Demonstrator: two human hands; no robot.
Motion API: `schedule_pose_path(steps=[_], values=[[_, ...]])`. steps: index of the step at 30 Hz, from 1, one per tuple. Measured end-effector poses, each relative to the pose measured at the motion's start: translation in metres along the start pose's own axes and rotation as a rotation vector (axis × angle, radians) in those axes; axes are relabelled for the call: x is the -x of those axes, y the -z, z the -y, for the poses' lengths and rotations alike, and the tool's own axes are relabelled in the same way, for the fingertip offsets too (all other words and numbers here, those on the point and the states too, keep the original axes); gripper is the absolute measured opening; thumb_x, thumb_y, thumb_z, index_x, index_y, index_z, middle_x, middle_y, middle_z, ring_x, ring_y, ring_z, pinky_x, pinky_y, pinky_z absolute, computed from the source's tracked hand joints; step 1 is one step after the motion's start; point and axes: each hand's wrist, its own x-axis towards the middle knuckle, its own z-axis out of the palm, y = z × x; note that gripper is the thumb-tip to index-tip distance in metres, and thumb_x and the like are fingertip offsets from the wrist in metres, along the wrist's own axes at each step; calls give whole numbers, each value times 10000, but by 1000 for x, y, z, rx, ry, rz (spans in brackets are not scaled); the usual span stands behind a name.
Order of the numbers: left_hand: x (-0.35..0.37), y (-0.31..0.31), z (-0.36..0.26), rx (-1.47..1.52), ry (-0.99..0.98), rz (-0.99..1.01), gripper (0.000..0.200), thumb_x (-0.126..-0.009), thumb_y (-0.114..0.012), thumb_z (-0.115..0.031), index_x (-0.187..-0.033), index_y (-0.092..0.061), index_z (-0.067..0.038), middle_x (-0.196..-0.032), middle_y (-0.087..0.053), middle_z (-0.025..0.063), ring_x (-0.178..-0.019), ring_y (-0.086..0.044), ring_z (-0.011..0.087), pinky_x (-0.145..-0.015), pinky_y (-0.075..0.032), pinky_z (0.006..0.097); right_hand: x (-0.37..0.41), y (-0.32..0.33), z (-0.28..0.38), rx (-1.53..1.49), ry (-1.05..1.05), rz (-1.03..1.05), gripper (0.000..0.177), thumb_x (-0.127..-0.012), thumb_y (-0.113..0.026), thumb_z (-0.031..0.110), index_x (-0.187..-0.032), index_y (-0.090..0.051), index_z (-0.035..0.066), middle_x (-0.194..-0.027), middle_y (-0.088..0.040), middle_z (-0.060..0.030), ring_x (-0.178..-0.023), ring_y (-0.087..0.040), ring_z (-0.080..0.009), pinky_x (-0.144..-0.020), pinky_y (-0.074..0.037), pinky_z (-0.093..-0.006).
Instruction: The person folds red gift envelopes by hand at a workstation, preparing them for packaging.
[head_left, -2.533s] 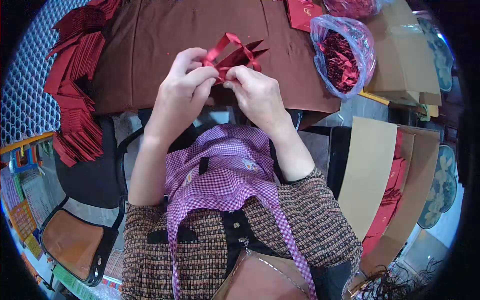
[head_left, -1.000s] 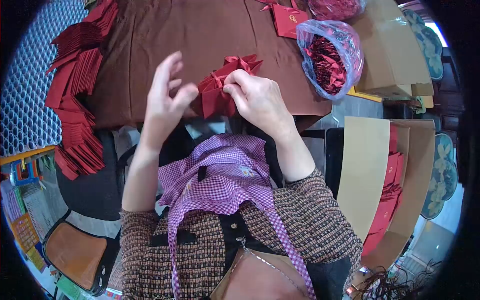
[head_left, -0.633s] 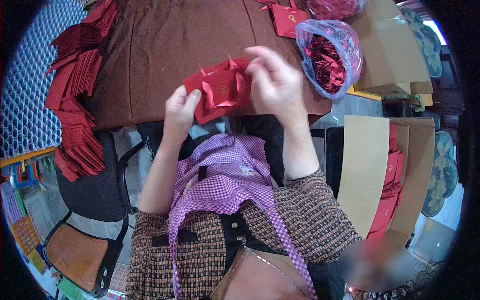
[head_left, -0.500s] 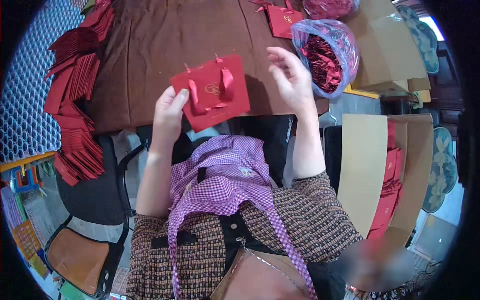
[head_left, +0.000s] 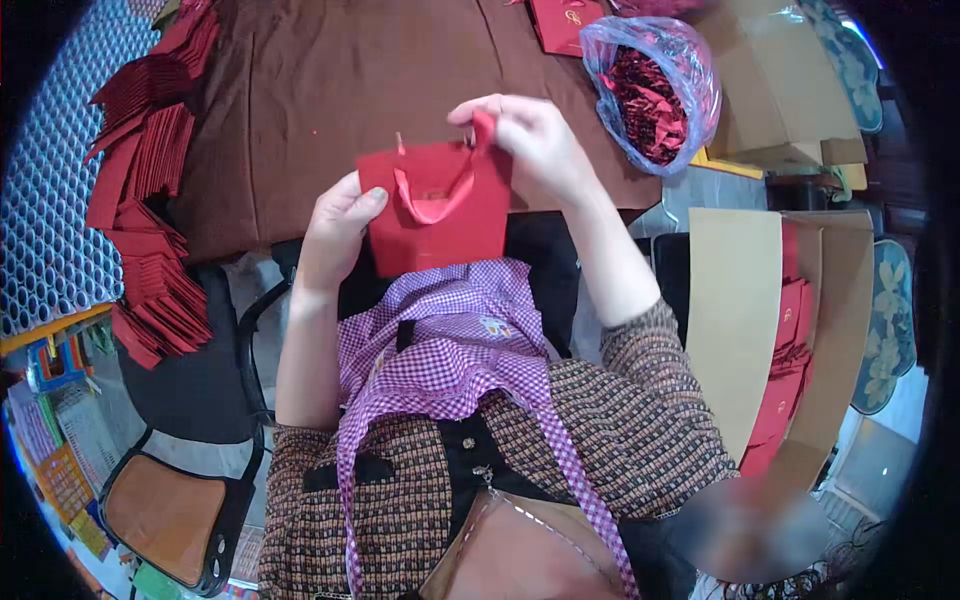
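Note:
A small red paper bag (head_left: pixel 440 235) hangs upright over the near edge of the brown cloth, above the checked apron. My left hand (head_left: pixel 340 222) pinches its left side, thumb on the front face. At the bag's top right corner, my right hand (head_left: pixel 530 145) has its fingers closed on the red ribbon handle (head_left: pixel 483 130). The ribbon loops down across the bag's front. The bag's logo is mostly hidden by the ribbon.
Stacks of folded red bags (head_left: pixel 150 165) line the left side. At the upper right are a plastic bag of red ribbons (head_left: pixel 655 110) and another red bag (head_left: pixel 565 25). An open carton (head_left: pixel 735 320) holding red bags stands at the right, a chair (head_left: pixel 165 510) at the lower left.
My right hand has moved left from beside the bag and taken hold of the ribbon handle. The bag has turned more upright and shifted slightly lower.

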Motion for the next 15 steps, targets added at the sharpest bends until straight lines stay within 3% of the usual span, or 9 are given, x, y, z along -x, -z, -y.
schedule_pose_path(steps=[1, 2, 5, 6, 10, 11, 13, 14, 15], values=[[2, 2, 1, 58, -4, 56, 369, -937, -525, -126, -1266, -536, 40, -1162, -632, 89, -1037, -603, 148, -921, -464, 286, -9, 2, -4, -170, -229, -17, 182, -858, -501, 60, -846, -665, -18, -946, -686, -99, -807, -620, -120, -767, -482, -257], [4, 4, 0, 55, 6, 63, 369, -937, -525, -126, -1266, -536, 40, -1162, -632, 89, -1037, -603, 148, -921, -464, 286, -15, 2, -13, -221, -319, -41, 183, -873, -508, 71, -818, -660, -15, -838, -680, -58, -782, -609, -114, -735, -479, -255], [5, 12, -2, 34, 95, 60, 383, -924, -542, -150, -1252, -540, 49, -1162, -634, 96, -1037, -607, 150, -913, -468, 286, -24, 4, -47, -443, -439, -208, 145, -854, -583, 105, -789, -660, 0, -755, -639, -23, -698, -577, -100, -657, -457, -240], [5, 16, 0, 52, 128, 49, 379, -921, -545, -145, -1245, -542, 50, -1163, -634, 99, -1037, -609, 153, -916, -469, 293, -24, 7, -49, -346, -347, -180, 115, -851, -586, 102, -817, -645, 9, -738, -629, -23, -631, -565, -98, -589, -458, -250], [7, 25, 7, 145, 218, 69, 368, -903, -561, -119, -1235, -549, 41, -1167, -632, 105, -1036, -614, 164, -926, -472, 311, -21, 11, -59, -176, -427, -98, 94, -858, -569, 86, -908, -607, 16, -705, -603, -30, -557, -533, -101, -483, -417, -249], [7, 23, 10, 146, 224, 73, 368, -903, -561, -119, -1235, -549, 41, -1167, -632, 105, -1036, -614, 164, -926, -472, 311, -24, 15, -63, -178, -432, -103, 94, -858, -569, 86, -908, -607, 16, -705, -603, -30, -557, -533, -101, -483, -417, -249], [8, 14, 14, 115, 235, 77, 378, -887, -586, -98, -1240, -550, 30, -1170, -631, 102, -1040, -612, 169, -937, -467, 314, -28, 22, -64, -741, -547, 160, 159, -860, -551, 43, -1009, -584, 0, -747, -610, -56, -573, -536, -113, -488, -423, -251], [12, 13, 19, 122, 256, 76, 382, -877, -601, -80, -1240, -551, 27, -1174, -630, 90, -1059, -604, 174, -955, -456, 317, -25, 16, -67, -660, -592, 27, 283, -863, -526, 21, -1142, -551, -22, -919, -635, -92, -658, -590, -143, -570, -478, -277], [14, 15, 25, 120, 262, 78, 382, -877, -601, -80, -1240, -551, 27, -1174, -630, 90, -1059, -604, 174, -955, -456, 317, -20, 11, -59, -665, -593, 22, 283, -863, -526, 21, -1142, -551, -22, -919, -635, -92, -658, -590, -143, -570, -478, -277]])
